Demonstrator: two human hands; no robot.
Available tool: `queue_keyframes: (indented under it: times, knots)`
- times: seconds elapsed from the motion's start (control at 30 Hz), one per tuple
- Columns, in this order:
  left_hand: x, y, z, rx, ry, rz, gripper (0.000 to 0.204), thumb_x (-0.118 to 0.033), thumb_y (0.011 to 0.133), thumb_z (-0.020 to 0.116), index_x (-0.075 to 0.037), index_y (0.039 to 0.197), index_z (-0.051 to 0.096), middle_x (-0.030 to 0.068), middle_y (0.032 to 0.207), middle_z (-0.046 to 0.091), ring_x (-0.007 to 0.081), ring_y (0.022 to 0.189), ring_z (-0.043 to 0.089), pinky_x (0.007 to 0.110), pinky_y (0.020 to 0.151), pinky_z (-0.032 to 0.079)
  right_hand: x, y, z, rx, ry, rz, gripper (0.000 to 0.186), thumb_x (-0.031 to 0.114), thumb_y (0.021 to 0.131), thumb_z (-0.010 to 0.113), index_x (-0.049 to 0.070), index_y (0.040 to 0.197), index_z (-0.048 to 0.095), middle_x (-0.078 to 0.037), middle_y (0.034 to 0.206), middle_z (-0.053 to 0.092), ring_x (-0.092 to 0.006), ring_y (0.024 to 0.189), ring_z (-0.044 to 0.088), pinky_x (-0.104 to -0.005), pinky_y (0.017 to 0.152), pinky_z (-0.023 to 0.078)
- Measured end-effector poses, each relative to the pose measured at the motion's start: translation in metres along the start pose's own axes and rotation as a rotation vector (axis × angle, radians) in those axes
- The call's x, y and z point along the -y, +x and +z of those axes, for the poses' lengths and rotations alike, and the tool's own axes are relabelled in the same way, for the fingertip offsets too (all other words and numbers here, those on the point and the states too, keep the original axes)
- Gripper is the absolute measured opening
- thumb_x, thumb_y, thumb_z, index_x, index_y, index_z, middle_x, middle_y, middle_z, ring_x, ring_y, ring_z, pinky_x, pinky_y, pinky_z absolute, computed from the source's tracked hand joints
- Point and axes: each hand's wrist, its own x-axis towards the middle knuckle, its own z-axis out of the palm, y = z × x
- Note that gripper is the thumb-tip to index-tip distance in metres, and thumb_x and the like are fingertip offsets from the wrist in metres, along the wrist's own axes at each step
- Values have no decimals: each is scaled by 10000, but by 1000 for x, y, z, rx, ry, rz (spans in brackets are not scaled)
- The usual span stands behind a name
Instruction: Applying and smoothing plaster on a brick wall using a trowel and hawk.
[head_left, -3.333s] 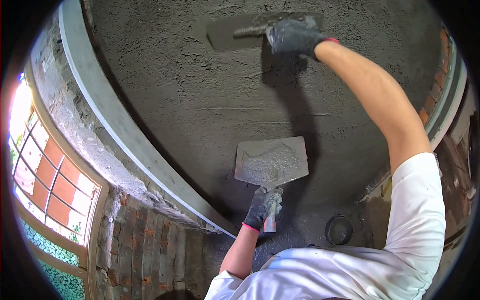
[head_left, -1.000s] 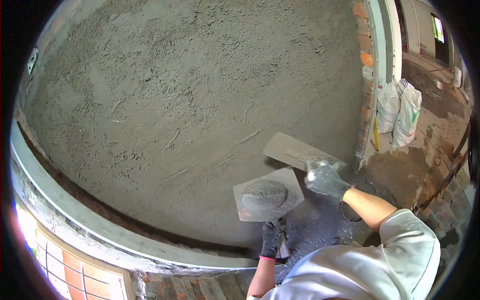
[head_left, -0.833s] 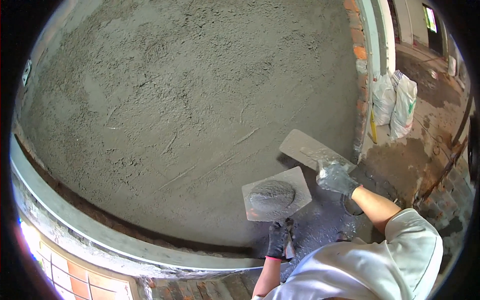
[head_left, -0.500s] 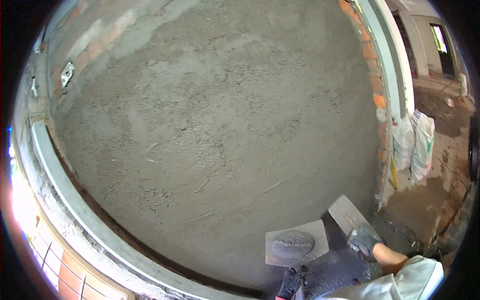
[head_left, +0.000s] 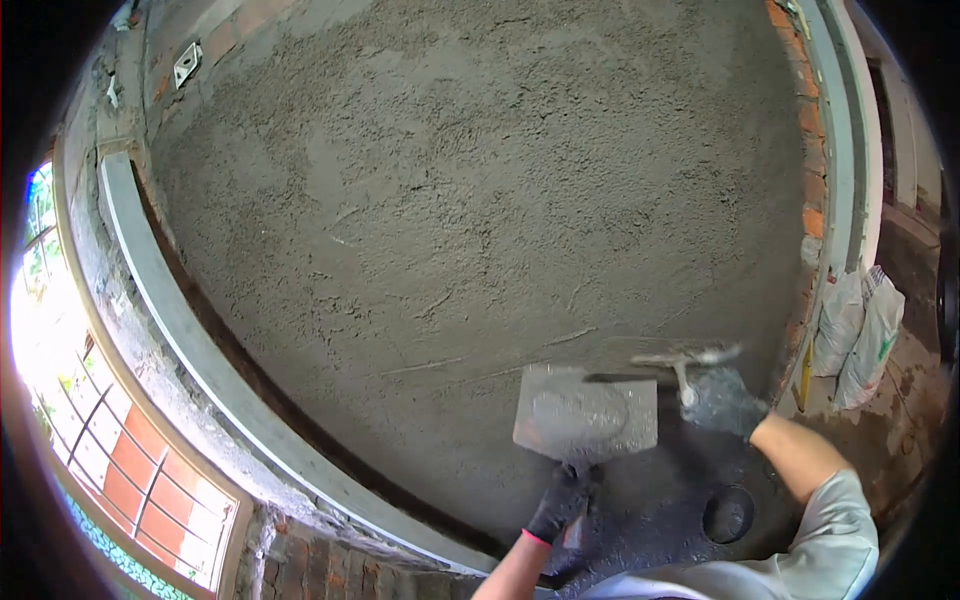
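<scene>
I have my left hand (head_left: 558, 503) under the board (head_left: 642, 436), its grip closed around the handle below. The pile of mortar (head_left: 580, 415) sits on top, near the middle. My right hand (head_left: 728, 402) has its grip wrapped around the handle of the trowel (head_left: 682, 358), whose blade shows edge-on, blurred, by the board's upper right corner; I can't tell whether they touch. The wall (head_left: 450, 220) behind is coated, rough in its upper part.

To work this well, I'd keep the board level and steady so the pile doesn't slide, and hold the trowel firmly, moving its blade in a smooth sweep.

Compared with a moment ago, the trowel has turned from broad face to edge and come up beside the board's top corner. The view has shifted too: the black bucket (head_left: 708, 514) now shows at lower right.
</scene>
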Motion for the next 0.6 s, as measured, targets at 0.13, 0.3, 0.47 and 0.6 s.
queue_keyframes:
  times: [0.13,0.3,0.47,0.6]
  knots:
    - [-67,25,-19,58,779,726,207,-142,902,622,-75,1097,600,60,835,619,185,701,597,355,581,487,-8,68,-68,-55,-98,-209,564,234,766,587,-116,1208,562,-121,666,643,-256,557,639,-428,494,492]
    - [-100,38,-16,107,598,782,192,-187,908,589,-92,1074,604,60,903,620,197,751,612,347,593,502,-33,152,-111,-500,-602,-391,344,170,785,612,-45,1053,625,-118,695,636,-240,560,618,-413,451,436]
    - [-73,30,30,299,-472,191,235,-275,974,496,-103,1102,593,68,995,637,202,737,623,338,571,523,-41,279,-143,-620,-244,-218,139,179,846,562,50,869,605,-105,630,608,-259,523,609,-429,478,477]
    - [-46,18,32,395,-828,-203,225,-284,958,548,-82,1045,594,46,796,617,181,605,599,321,502,504,-38,376,-183,-535,-404,-112,308,164,844,546,13,1089,655,-135,694,663,-260,576,660,-426,530,542]
